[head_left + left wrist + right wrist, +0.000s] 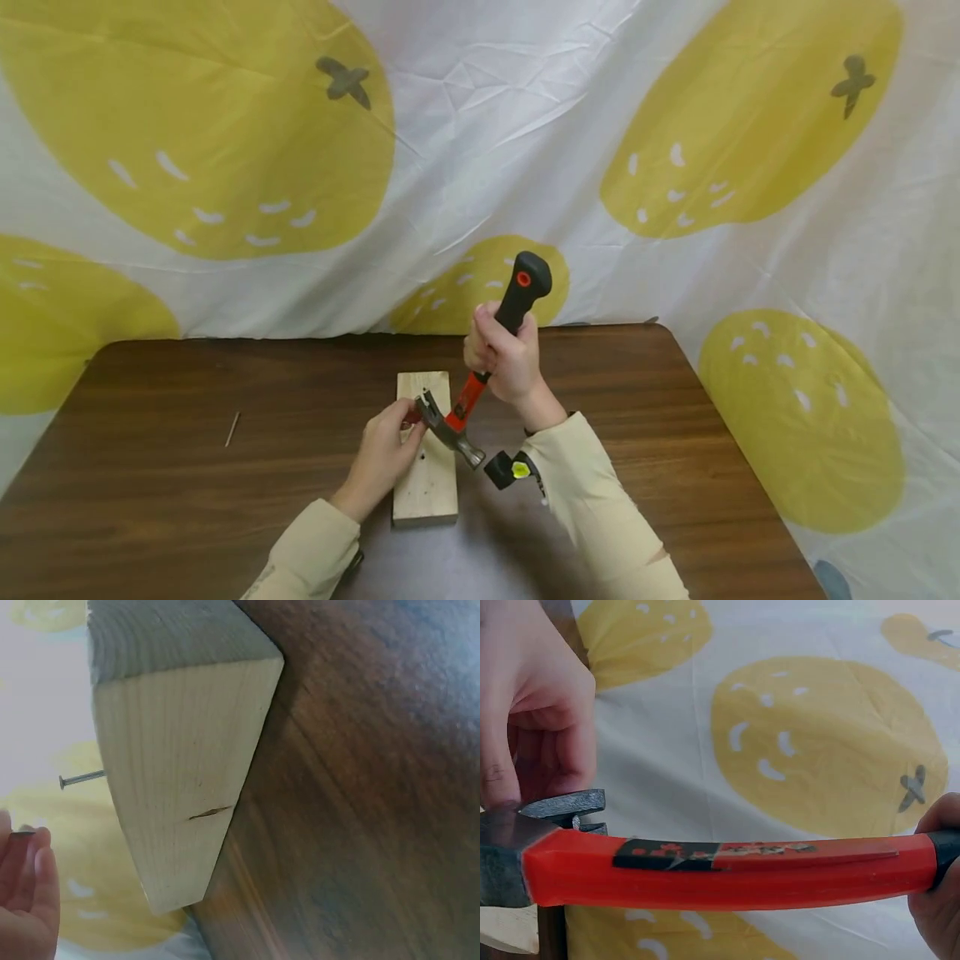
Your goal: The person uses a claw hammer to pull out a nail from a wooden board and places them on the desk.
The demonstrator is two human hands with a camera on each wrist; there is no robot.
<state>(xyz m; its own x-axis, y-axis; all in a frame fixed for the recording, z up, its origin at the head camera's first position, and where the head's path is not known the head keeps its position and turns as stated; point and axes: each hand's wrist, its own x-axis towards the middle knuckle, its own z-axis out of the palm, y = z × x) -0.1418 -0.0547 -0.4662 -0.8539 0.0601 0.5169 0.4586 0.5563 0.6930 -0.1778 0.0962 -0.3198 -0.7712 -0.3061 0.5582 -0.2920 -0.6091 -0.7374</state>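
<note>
Head view. The right hand (504,354) grips the hammer (467,402) partway along its handle, butt raised, head low over the board (424,496). The claw (432,412) points toward the left hand (384,450), whose thumb and fingers are bent in beside it. The board lies flat on the tabletop (150,492). A loose nail (232,428) lies to its left, well apart.

Left wrist view. A standing nail (82,779) projects from the board's upper face. The hand's fingertips are drawn together about a thin dark edge; whether that is a nail or part of the claw, I cannot tell.

Right wrist view. A slim metal piece (576,823), probably a nail, shows in the claw's slot. The left thumb reaches the hammer head.

Assessment: the step in hand appears to be work at the claw. It calls for a firm right grip and a steady head, with any nail seated deep in the slot and the left fingertips clear before force is applied. The board seems unclamped and could shift. The standing nail is a snag risk, and the hammer partly covers the left fingers in the head view. A patterned cloth (510,133) hangs behind the tabletop.
</note>
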